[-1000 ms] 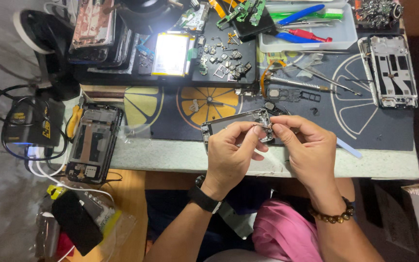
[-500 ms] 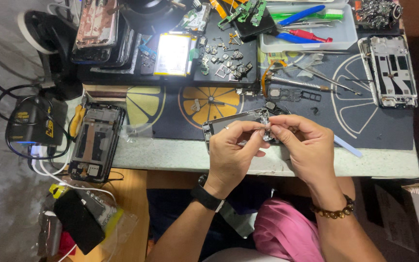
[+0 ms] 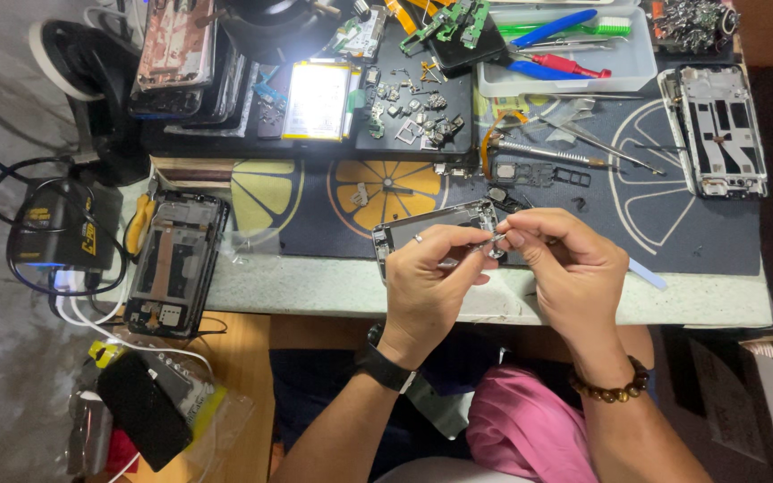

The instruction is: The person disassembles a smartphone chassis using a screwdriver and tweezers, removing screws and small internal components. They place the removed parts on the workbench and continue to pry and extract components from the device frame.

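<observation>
Hands (image 3: 494, 268) pinch a small metal part (image 3: 492, 241) over a phone frame (image 3: 431, 224).

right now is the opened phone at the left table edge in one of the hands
No, the opened phone lies alone on the table; both hands work at the phone frame further right.

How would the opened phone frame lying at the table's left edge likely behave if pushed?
The opened phone frame looks flat and rigid, so it would probably slide rather than roll or tip. Its lower end seems to overhang the table edge, so a push toward the person might drop it. Exposed inner parts suggest fragility.
</observation>
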